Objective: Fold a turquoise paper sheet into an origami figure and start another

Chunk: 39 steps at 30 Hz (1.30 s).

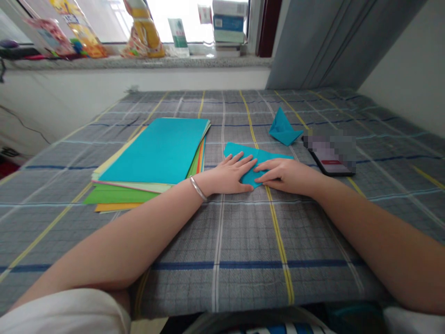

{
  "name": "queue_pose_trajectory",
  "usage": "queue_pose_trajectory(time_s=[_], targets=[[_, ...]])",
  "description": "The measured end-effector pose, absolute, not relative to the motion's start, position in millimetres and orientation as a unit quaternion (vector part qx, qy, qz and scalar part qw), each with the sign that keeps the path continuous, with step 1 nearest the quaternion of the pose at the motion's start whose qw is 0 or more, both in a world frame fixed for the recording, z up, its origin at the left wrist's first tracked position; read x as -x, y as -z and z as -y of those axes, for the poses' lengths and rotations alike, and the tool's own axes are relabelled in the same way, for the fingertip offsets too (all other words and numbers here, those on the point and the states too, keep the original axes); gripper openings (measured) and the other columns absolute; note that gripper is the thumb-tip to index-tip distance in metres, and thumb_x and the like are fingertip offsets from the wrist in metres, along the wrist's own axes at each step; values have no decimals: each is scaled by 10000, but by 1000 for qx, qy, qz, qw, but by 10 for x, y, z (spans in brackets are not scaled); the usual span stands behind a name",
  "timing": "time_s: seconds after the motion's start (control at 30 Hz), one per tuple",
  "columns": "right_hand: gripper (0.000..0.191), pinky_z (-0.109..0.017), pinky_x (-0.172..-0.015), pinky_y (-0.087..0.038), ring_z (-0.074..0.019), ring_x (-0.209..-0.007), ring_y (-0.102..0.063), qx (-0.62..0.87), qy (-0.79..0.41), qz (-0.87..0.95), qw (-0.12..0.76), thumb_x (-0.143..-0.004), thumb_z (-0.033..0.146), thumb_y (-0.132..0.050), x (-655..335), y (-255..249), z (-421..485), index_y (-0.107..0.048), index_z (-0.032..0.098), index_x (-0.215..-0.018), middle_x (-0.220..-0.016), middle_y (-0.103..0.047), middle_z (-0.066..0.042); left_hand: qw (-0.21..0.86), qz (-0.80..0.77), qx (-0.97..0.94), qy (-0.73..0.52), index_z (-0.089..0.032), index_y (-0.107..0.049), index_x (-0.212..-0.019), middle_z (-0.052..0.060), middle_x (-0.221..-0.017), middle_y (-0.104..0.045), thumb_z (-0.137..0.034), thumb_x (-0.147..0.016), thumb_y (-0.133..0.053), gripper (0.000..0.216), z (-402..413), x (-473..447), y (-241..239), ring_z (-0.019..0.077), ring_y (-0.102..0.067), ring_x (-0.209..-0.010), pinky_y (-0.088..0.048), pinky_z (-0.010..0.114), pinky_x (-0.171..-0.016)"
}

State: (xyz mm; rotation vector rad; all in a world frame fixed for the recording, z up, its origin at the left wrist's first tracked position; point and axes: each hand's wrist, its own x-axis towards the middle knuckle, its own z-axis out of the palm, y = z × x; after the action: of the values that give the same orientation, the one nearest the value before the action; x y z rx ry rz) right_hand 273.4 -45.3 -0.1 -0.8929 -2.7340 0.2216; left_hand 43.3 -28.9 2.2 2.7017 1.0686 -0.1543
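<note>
A folded sheet of blue paper (243, 149) lies flat on the cloth, partly covered by both hands. My left hand (233, 172) rests on its left part, palm down, fingers spread; a silver bangle circles that wrist. From the right, my right hand (283, 175) touches the paper with its fingers stretched out and slightly bent, holding nothing. The fingertips of the two hands almost meet over the middle of the sheet. Just behind, a folded blue paper boat (283, 127) stands with its point up.
To the left is a stack of coloured paper (156, 150), blue on top. A smartphone (330, 155) lies on the right. The checked tablecloth (187, 241) covers the table. Bags, a bottle and boxes stand on the windowsill (194, 62) at the back.
</note>
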Motion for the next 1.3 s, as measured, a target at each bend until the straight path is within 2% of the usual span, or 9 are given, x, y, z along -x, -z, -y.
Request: queue_pose_trajectory(time_s=[0.13, 0.23, 0.3, 0.4, 0.43, 0.53, 0.67, 1.1, 1.3], targets=[[214, -386, -976, -501, -236, -1137, -646, 314, -77, 937, 130, -884, 229, -613, -2730, -10, 461, -780, 289, -1004, -1189, -721, -51, 117, -366, -921, 60, -192, -61, -1577, 118, -1641, -77, -585, -840, -535, 960, 279, -398, -61, 334, -9, -1516, -99, 533, -1206], [227, -381, -985, -495, -233, -1147, -640, 313, -71, 940, 118, -898, 232, -594, -2732, -12, 460, -776, 277, -1025, -1203, -715, -56, 132, -359, -920, 83, -165, -65, -1575, 110, -1644, -55, -507, -834, -549, 949, 278, -367, -123, 307, 3, -1519, -80, 507, -1216], [231, -377, -990, -491, -228, -1154, -636, 312, -70, 941, 112, -903, 235, -587, -2734, -12, 456, -774, 278, -1031, -1210, -711, -53, 156, -359, -916, 90, -162, -81, -1574, 92, -1645, -52, -432, -869, -496, 862, 276, -362, -144, 279, 4, -1521, -84, 485, -1222], [234, -373, -989, -489, -216, -1146, -637, 312, -71, 941, 110, -907, 240, -580, -2732, -12, 453, -771, 291, -1032, -1212, -711, -41, 168, -371, -913, 40, -194, -138, -1569, 52, -1639, -128, -346, -961, -308, 650, 298, -394, -103, 234, -42, -1524, -86, 481, -1224], [237, -372, -989, -489, -214, -1143, -638, 310, -71, 941, 113, -911, 241, -574, -2729, -14, 453, -770, 291, -1035, -1211, -711, -39, 154, -377, -913, 12, -205, -168, -1564, 45, -1635, -153, -365, -983, -268, 611, 314, -414, -72, 236, -54, -1524, -67, 494, -1222], [244, -358, -998, -484, -203, -1150, -633, 296, -74, 944, 124, -917, 232, -561, -2718, -25, 459, -767, 285, -1036, -1210, -711, -31, 97, -348, -932, -27, -168, -231, -1550, 69, -1615, -231, -499, -996, -310, 650, 370, -474, 24, 232, -102, -1521, 7, 472, -1227], [242, -337, -994, -489, -201, -1162, -628, 283, -68, 948, 131, -910, 210, -565, -2707, -41, 475, -770, 265, -1026, -1206, -713, -33, 82, -341, -936, -10, -150, -206, -1557, 68, -1619, -213, -548, -978, -380, 724, 389, -501, 68, 237, -115, -1520, -30, 452, -1230], [225, -343, -966, -513, -217, -1129, -652, 271, -57, 948, 156, -886, 189, -601, -2742, 31, 449, -769, 254, -1021, -1202, -716, -48, 45, -358, -932, -5, -141, -267, -1543, 81, -1621, -194, -539, -1014, -283, 662, 389, -516, 92, 248, -129, -1517, -87, 448, -1226], [118, -374, -939, -493, -222, -1034, -652, 373, -86, 898, 215, -872, 288, -630, -2696, 146, 408, -727, 222, -857, -1034, -729, -64, 43, -362, -931, 8, -144, -257, -1547, 84, -1621, -200, -546, -1007, -308, 675, 388, -515, 78, 269, -134, -1514, -92, 472, -1223]])
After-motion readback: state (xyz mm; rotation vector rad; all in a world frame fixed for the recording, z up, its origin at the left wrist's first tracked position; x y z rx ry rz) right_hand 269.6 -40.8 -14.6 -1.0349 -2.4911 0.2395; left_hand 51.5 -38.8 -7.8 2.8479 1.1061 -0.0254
